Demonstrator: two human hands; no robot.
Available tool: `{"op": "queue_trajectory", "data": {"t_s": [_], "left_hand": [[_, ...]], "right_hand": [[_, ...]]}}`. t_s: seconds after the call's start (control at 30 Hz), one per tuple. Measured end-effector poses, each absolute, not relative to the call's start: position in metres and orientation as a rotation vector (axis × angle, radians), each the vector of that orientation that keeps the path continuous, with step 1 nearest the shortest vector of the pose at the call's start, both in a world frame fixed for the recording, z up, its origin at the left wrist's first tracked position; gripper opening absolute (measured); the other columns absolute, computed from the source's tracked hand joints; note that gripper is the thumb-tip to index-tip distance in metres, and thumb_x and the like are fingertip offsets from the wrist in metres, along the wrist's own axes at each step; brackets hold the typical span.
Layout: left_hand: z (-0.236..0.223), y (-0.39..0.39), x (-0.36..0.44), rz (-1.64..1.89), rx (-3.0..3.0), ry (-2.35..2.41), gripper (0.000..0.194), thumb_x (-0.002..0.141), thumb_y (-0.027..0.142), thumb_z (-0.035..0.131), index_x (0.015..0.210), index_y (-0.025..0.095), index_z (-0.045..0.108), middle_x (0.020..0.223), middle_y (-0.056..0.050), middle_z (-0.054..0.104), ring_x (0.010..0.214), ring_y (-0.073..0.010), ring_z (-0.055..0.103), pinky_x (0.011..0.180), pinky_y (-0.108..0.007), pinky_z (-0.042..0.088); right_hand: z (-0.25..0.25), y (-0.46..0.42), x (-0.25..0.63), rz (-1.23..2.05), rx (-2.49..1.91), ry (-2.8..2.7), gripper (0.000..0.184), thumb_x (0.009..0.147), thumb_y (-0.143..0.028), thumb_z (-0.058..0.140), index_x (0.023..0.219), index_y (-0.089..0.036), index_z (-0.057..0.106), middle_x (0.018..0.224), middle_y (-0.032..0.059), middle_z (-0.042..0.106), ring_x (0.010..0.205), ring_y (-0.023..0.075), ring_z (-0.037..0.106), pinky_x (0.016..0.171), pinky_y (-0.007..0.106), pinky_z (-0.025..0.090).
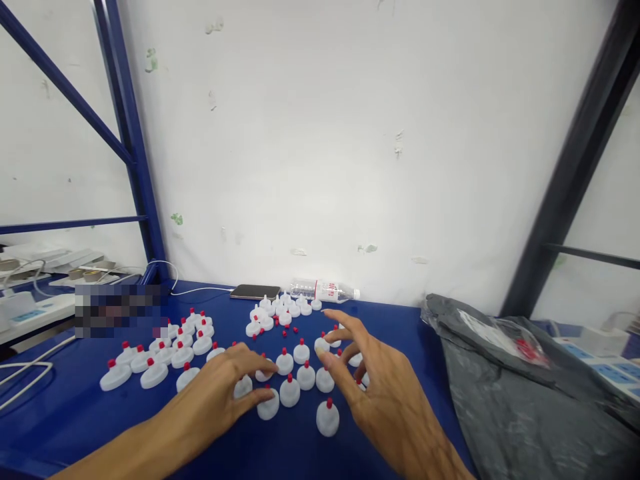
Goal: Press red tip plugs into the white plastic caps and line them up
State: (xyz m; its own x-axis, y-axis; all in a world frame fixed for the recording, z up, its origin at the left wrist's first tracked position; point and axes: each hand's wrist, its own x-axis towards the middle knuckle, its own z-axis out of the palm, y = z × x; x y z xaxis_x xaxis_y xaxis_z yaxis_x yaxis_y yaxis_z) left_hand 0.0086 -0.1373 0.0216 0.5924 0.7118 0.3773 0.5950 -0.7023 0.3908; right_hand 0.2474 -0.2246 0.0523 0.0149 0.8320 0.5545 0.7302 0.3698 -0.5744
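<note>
Many white squeeze-bottle caps with small red tips stand on the blue table (395, 327). My left hand (225, 380) is over the middle group, thumb and index finger apart. Its thumb tip overlaps one white cap (269, 408); I cannot tell if they touch. My right hand (380, 380) hovers over the right side of the group with its fingers spread, the thumb beside another white cap (321, 345). A red-tipped cap (327, 420) stands alone near the front. Both hands hide some caps. Loose red tips (285, 327) lie behind, before white caps without tips (285, 310).
A phone (255, 292) on a cable and a clear plastic bottle (325, 290) lie along the wall. More red-tipped caps (183, 357) stand at left. Dark plastic bags (525, 400) cover the right side. A blue frame post (133, 147) rises at left.
</note>
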Motion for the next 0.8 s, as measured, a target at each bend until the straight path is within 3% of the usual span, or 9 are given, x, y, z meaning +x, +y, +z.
{"op": "queue_trajectory", "data": {"t_s": [0.17, 0.23, 0.43, 0.63, 0.8], "left_hand": [[0.054, -0.09, 0.007, 0.799, 2.728, 1.148, 0.031, 0.093, 0.045, 0.046, 0.097, 0.024, 0.068, 0.099, -0.005, 0.071, 0.094, -0.0245, 0.062, 0.086, -0.034, 0.044], [0.056, -0.059, 0.004, 0.69, 2.745, 1.3, 0.029, 0.088, 0.043, 0.052, 0.102, 0.023, 0.068, 0.101, -0.006, 0.071, 0.09, -0.0254, 0.062, 0.08, -0.035, 0.045], [0.039, -0.004, -0.003, 0.503, 2.67, 1.416, 0.018, 0.076, 0.04, 0.063, 0.078, 0.025, 0.072, 0.081, -0.003, 0.073, 0.073, -0.0242, 0.066, 0.062, -0.03, 0.042], [0.048, -0.011, -0.006, 0.529, 2.614, 1.421, 0.011, 0.074, 0.032, 0.064, 0.072, 0.026, 0.073, 0.079, -0.003, 0.074, 0.074, -0.0248, 0.067, 0.063, -0.031, 0.042], [0.082, -0.039, 0.003, 0.65, 2.518, 1.282, 0.017, 0.079, 0.04, 0.066, 0.079, 0.025, 0.073, 0.077, -0.001, 0.074, 0.077, -0.0224, 0.068, 0.068, -0.03, 0.049]], "right_hand": [[0.054, -0.226, 0.248, 0.097, -1.378, -1.732, 0.037, 0.095, -0.037, 0.051, 0.131, -0.042, 0.044, 0.103, -0.0088, 0.068, 0.067, 0.0093, 0.063, 0.058, 0.023, 0.05], [0.055, -0.226, 0.249, 0.093, -1.369, -1.727, 0.034, 0.095, -0.036, 0.051, 0.128, -0.04, 0.047, 0.102, -0.0084, 0.068, 0.065, 0.0089, 0.063, 0.054, 0.021, 0.049], [0.054, -0.225, 0.249, 0.081, -1.346, -1.73, 0.029, 0.095, -0.034, 0.051, 0.124, -0.039, 0.051, 0.098, -0.0094, 0.069, 0.063, 0.0071, 0.062, 0.05, 0.019, 0.046], [0.055, -0.225, 0.249, 0.056, -1.347, -1.732, 0.027, 0.096, -0.033, 0.051, 0.122, -0.038, 0.053, 0.093, -0.0098, 0.069, 0.061, 0.0069, 0.062, 0.051, 0.019, 0.046], [0.052, -0.223, 0.251, -0.017, -1.37, -1.724, 0.026, 0.095, -0.035, 0.053, 0.12, -0.038, 0.056, 0.098, -0.0087, 0.07, 0.072, 0.0109, 0.067, 0.061, 0.024, 0.051]]}}
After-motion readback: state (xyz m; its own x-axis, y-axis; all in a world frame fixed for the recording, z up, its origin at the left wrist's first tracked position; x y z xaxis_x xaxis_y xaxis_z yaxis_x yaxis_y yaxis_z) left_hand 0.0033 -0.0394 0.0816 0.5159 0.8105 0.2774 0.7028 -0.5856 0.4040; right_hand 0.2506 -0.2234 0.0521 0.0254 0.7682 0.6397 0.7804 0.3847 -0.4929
